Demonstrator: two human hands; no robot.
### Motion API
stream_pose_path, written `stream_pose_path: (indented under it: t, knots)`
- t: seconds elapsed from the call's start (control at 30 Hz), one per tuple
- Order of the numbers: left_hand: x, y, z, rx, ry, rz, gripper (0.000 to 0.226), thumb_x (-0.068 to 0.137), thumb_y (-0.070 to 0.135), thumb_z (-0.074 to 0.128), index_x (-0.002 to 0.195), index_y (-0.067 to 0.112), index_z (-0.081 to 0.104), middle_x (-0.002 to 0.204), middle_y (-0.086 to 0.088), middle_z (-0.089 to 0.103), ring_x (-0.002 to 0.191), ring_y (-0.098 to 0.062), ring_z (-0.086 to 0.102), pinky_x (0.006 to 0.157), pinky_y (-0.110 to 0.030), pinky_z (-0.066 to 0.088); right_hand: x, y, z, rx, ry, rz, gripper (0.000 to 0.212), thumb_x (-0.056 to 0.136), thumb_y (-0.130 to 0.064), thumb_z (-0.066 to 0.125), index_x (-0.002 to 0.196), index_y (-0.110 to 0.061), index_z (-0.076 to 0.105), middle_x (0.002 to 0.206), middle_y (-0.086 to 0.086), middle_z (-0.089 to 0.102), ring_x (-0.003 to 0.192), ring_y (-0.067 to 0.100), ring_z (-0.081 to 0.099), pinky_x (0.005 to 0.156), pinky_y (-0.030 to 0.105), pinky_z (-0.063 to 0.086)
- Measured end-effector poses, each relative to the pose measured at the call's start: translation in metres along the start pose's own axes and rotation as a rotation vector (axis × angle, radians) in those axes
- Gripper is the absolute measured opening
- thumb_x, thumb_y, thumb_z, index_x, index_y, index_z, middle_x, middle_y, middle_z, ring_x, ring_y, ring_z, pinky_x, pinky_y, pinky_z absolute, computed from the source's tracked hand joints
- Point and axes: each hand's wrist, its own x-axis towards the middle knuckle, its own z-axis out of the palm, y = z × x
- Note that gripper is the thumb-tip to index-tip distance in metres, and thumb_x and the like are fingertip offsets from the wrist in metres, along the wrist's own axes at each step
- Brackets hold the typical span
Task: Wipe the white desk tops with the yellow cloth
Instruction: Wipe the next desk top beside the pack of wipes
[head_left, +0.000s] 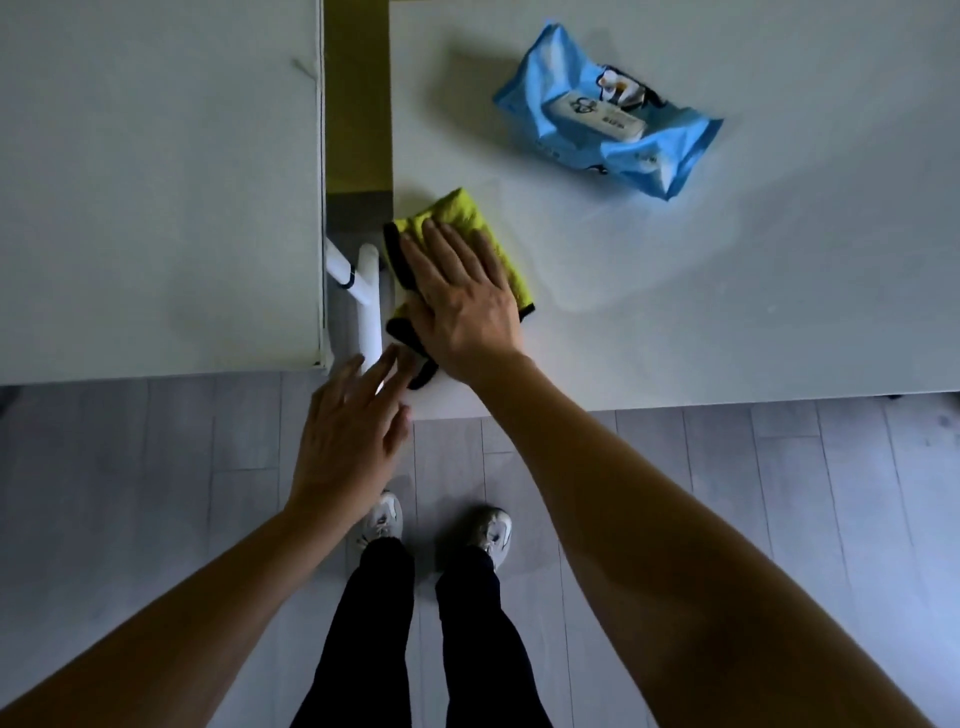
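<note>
- Wiping is under way, it seems: the right hand presses flat, fingers spread, on the yellow cloth at the right bench's 8 o'clock corner.
- The left hand hovers spread, holding nothing.
- Next, probably sweep toward the blue packet at 1 o'clock.

blue wipes pack far right | grey plank floor | white sneakers

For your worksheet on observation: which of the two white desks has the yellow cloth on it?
The right desk: the cloth lies by its left edge under the right hand, near the blue pack.
</note>
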Motion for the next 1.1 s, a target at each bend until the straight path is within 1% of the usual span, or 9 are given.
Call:
stream_pose_path:
  t: [0.17, 0.23, 0.37, 0.5, 0.63, 0.7, 0.8, 0.9, 1.1]
  knots:
    - [0.016, 0.013, -0.014, -0.06, 0.073, -0.058, 0.043, 0.097, 0.028, 0.045, 0.131, 0.013, 0.066, 0.142, -0.015, 0.057, 0.133, -0.037, 0.05, 0.107, -0.05, 0.042, -0.015, 0.072, -0.019, -0.025, 0.093, 0.295, 0.065, 0.101, -0.05, 0.032, 0.16, -0.025, 0.026, 0.166, 0.003, 0.027, 0.155, 0.019, 0.018, 0.127, 0.045, 0.01]
    - [0.035, 0.018, -0.022, -0.114, 0.103, -0.076, 0.034, 0.096, 0.023, 0.05, 0.123, 0.012, 0.067, 0.138, -0.014, 0.057, 0.131, -0.036, 0.05, 0.108, -0.047, 0.04, -0.024, 0.101, -0.029, -0.046, 0.102, 0.351, 0.064, 0.101, -0.049, 0.032, 0.16, -0.024, 0.027, 0.166, 0.003, 0.027, 0.155, 0.02, 0.019, 0.127, 0.045, 0.011]
    - [0.094, 0.032, -0.034, -0.144, 0.192, 0.016, 0.034, 0.095, 0.013, 0.06, 0.128, 0.009, 0.064, 0.14, -0.016, 0.057, 0.13, -0.037, 0.052, 0.108, -0.047, 0.041, -0.034, 0.131, -0.036, -0.049, 0.156, 0.417, 0.063, 0.101, -0.047, 0.033, 0.159, -0.023, 0.029, 0.165, 0.003, 0.029, 0.155, 0.02, 0.019, 0.127, 0.046, 0.011]
    - [0.169, 0.057, -0.042, -0.121, 0.25, 0.152, 0.051, 0.092, 0.013, 0.065, 0.142, 0.011, 0.057, 0.149, -0.02, 0.05, 0.135, -0.038, 0.051, 0.108, -0.049, 0.044, -0.034, 0.132, -0.036, -0.058, 0.161, 0.419, 0.065, 0.1, -0.048, 0.033, 0.16, -0.023, 0.028, 0.165, 0.004, 0.029, 0.155, 0.021, 0.018, 0.126, 0.048, 0.013]
    - [0.241, 0.075, -0.049, -0.03, 0.142, 0.262, 0.089, 0.086, 0.025, 0.077, 0.163, 0.027, 0.032, 0.169, -0.02, 0.022, 0.152, -0.046, 0.027, 0.116, -0.055, 0.037, -0.033, 0.131, -0.036, -0.094, 0.188, 0.437, 0.063, 0.101, -0.047, 0.036, 0.159, -0.023, 0.029, 0.166, 0.003, 0.028, 0.155, 0.02, 0.018, 0.126, 0.046, 0.011]
    - [0.27, 0.079, -0.05, 0.028, 0.025, 0.298, 0.094, 0.089, 0.029, 0.078, 0.165, 0.034, 0.023, 0.173, -0.015, 0.009, 0.156, -0.047, 0.015, 0.119, -0.059, 0.032, -0.031, 0.131, -0.036, -0.109, 0.2, 0.442, 0.063, 0.101, -0.046, 0.037, 0.159, -0.022, 0.03, 0.165, 0.004, 0.028, 0.155, 0.02, 0.019, 0.127, 0.046, 0.01]
    - [0.293, 0.074, -0.044, 0.011, -0.057, 0.329, 0.074, 0.1, 0.025, 0.067, 0.164, 0.032, 0.029, 0.172, -0.013, 0.017, 0.152, -0.043, 0.028, 0.116, -0.057, 0.04, -0.031, 0.132, -0.036, -0.124, 0.196, 0.437, 0.063, 0.101, -0.045, 0.037, 0.159, -0.022, 0.03, 0.166, 0.004, 0.028, 0.155, 0.02, 0.018, 0.127, 0.046, 0.009]
    - [0.291, 0.057, -0.038, -0.1, 0.015, 0.326, 0.063, 0.105, 0.018, 0.059, 0.162, 0.03, 0.034, 0.169, -0.014, 0.027, 0.136, -0.037, 0.052, 0.104, -0.047, 0.054, -0.029, 0.13, -0.035, -0.126, 0.197, 0.438, 0.062, 0.102, -0.044, 0.037, 0.159, -0.021, 0.031, 0.165, 0.004, 0.029, 0.155, 0.02, 0.019, 0.127, 0.046, 0.01]
    - [0.269, 0.002, -0.037, -0.247, 0.161, 0.074, 0.051, 0.107, 0.019, 0.056, 0.156, 0.02, 0.045, 0.165, -0.019, 0.034, 0.145, -0.038, 0.045, 0.111, -0.045, 0.047, -0.023, 0.124, -0.035, -0.126, 0.201, 0.487, 0.062, 0.1, -0.043, 0.039, 0.158, -0.021, 0.032, 0.165, 0.006, 0.03, 0.154, 0.022, 0.021, 0.127, 0.047, 0.01]
